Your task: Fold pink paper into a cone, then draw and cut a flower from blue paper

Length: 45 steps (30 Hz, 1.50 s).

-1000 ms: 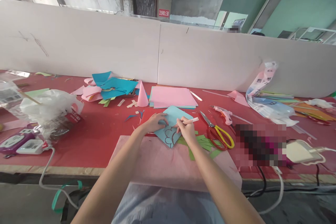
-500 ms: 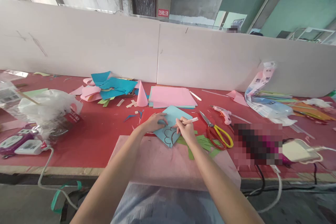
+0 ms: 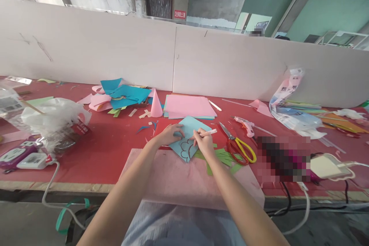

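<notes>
A light blue sheet of paper point(image 3: 188, 125) lies turned cornerwise on the work surface, with a dark scalloped outline drawn on its near part. My left hand point(image 3: 172, 133) rests on the sheet's left side, fingers spread and pressing it down. In my right hand point(image 3: 202, 140) is a white marker point(image 3: 212, 131), gripped between thumb and fingers, its back end pointing right. The marker's writing end is near the drawn line, partly hidden by the fingers. Green paper pieces point(image 3: 221, 156) lie beneath and beside my right wrist.
Scissors point(image 3: 239, 144) with red and yellow handles and a pink glue gun point(image 3: 244, 125) lie to the right. Behind the sheet are stacked pink sheets point(image 3: 187, 106) and a pink paper cone point(image 3: 156, 104). A plastic bag point(image 3: 54, 117) stands left; a white partition point(image 3: 115, 50) borders the back.
The marker's back end has tilted slightly. My left hand and the blue sheet stay in place.
</notes>
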Tool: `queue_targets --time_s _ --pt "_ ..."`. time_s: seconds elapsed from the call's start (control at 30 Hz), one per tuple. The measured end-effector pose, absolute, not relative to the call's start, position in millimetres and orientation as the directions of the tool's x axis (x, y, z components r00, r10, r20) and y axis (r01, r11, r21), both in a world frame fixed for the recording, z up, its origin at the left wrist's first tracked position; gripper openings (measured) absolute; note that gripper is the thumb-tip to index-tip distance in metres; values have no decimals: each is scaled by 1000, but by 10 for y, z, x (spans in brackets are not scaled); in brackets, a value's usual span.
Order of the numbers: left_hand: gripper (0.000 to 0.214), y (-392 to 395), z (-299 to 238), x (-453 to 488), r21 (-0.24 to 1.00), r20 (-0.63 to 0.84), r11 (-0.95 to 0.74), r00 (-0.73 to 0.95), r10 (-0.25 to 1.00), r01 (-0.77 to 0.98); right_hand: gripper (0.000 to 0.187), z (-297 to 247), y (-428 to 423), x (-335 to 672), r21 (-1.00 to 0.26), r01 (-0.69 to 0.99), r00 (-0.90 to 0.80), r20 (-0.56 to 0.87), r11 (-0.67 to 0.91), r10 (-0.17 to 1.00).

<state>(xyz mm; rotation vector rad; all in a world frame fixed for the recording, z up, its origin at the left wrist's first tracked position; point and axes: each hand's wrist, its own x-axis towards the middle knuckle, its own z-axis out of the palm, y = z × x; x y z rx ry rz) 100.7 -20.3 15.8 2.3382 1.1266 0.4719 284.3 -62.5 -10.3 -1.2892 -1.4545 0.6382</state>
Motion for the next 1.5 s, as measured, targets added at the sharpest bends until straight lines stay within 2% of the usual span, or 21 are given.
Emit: queue_targets --time_s 0.2,0.4,0.63,0.8,0.97,1.3,1.5 --pt "23 -206 151 1005 572 74 -523 595 801 632 34 -117 -623 2848 -889 363 73 325 278 943" --pt "23 -197 143 1003 569 81 -526 594 801 632 33 -64 -649 2846 -881 395 179 353 261 918" --pt "22 -183 125 999 572 97 -536 598 796 621 34 -89 -641 2846 -884 389 135 335 261 933" --pt "22 -190 134 998 569 88 -535 601 794 624 34 -74 -636 2844 -870 415 180 365 265 914" --pt "22 -196 147 996 559 91 -543 605 791 626 34 -78 -641 2850 -895 358 128 329 266 935" --pt "22 -203 160 996 551 85 -545 608 790 632 35 -131 -611 2858 -902 367 87 275 226 957" --pt "21 -197 145 992 551 93 -549 607 789 629 36 -101 -636 2838 -892 375 86 303 251 949"
